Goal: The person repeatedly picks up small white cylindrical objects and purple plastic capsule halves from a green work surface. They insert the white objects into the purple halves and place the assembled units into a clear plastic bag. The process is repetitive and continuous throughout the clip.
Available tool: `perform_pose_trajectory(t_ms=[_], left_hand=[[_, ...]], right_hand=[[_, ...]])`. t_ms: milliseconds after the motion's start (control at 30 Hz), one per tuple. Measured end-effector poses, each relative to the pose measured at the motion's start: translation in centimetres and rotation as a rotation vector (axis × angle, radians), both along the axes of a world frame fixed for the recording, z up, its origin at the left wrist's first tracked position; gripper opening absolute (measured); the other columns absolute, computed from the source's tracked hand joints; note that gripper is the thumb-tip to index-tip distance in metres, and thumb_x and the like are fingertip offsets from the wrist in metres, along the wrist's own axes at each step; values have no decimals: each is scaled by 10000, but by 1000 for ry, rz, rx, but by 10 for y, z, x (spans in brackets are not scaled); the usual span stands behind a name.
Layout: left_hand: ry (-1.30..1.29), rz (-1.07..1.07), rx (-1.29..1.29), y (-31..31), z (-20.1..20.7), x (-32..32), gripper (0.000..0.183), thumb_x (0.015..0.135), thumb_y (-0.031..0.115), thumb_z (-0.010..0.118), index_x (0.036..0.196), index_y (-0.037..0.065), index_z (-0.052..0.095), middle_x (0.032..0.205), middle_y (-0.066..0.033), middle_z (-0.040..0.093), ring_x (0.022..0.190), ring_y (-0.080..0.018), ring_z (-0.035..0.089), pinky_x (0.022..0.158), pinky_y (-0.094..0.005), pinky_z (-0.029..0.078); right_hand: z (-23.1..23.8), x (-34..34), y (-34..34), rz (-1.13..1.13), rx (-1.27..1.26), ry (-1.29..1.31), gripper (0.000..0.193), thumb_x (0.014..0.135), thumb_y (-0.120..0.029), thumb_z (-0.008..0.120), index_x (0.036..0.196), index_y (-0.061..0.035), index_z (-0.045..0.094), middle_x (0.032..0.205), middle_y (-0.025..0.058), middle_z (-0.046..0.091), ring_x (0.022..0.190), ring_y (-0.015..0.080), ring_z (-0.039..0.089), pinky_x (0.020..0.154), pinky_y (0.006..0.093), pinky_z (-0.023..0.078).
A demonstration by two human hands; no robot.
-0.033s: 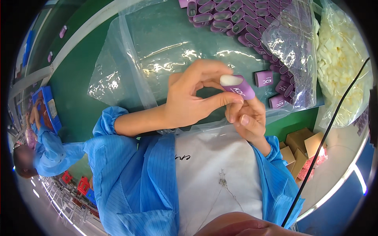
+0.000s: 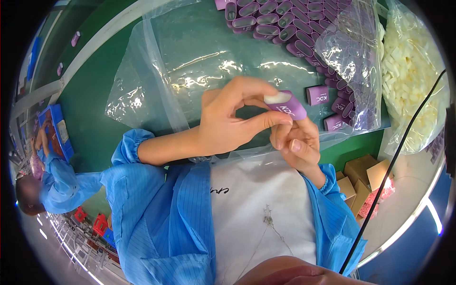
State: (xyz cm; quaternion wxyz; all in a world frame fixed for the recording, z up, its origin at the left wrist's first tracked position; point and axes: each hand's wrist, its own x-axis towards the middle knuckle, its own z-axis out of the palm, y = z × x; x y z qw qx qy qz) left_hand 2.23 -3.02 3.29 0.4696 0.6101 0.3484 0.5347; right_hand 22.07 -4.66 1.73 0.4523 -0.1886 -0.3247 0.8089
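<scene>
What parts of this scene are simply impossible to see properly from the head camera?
- Purple casing, head view: its lower end is hidden by the left hand and right hand gripping it.
- White insert: only its tip shows, the rest sits inside the casing.
- Stack of purple casings: cut off by the top edge.
- White pieces in the clear bag: blurred by shiny plastic, too small to tell apart.
- Co-worker: squeezed by the fisheye rim.

Left hand (image 2: 228,121) raised, thumb and fingers pinched shut; right hand (image 2: 297,142) loosely curled just beside, fingertips touching.
</scene>
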Motion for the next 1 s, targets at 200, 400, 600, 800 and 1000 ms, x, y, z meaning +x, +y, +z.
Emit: perform_pose_trajectory(t_ms=[200,400,600,800,1000], left_hand=[[49,-4,210,3,-12,-3,488,813,-90,764,1209,7,496,1097,-284,665,1022,-381,708,780,-433,637],[83,24,200,5,-6,-2,495,809,-69,781,1189,1,470,1068,-300,681,988,-375,720,766,-406,626],[192,68,282,4,-7,-6,512,788,-20,820,1187,-17,500,1050,-273,708,934,-342,737,747,-364,615],[349,244,532,13,-7,-7,541,757,60,855,1202,-21,558,987,-237,730,821,-307,753,649,-335,611],[357,281,568,17,-7,-5,532,749,82,861,1194,-17,586,972,-224,736,792,-288,751,632,-316,605]], right_hand=[[-6,-2,4,96,60,77,585,922,-94,648,1446,66,443,906,133,655,751,189,605,655,304,458],[1,-7,4,4,28,-60,528,974,-184,641,1418,45,473,955,108,671,735,151,601,607,282,429],[-8,-12,10,-16,-85,-2,465,1040,-310,552,1362,24,518,860,57,631,647,81,504,548,229,353],[-8,-24,11,77,-389,343,405,1066,-373,464,1190,-5,579,758,21,545,580,79,422,503,239,318],[-9,-25,13,94,-341,336,379,1072,-371,445,1122,-21,583,793,30,562,582,85,424,502,236,326]])
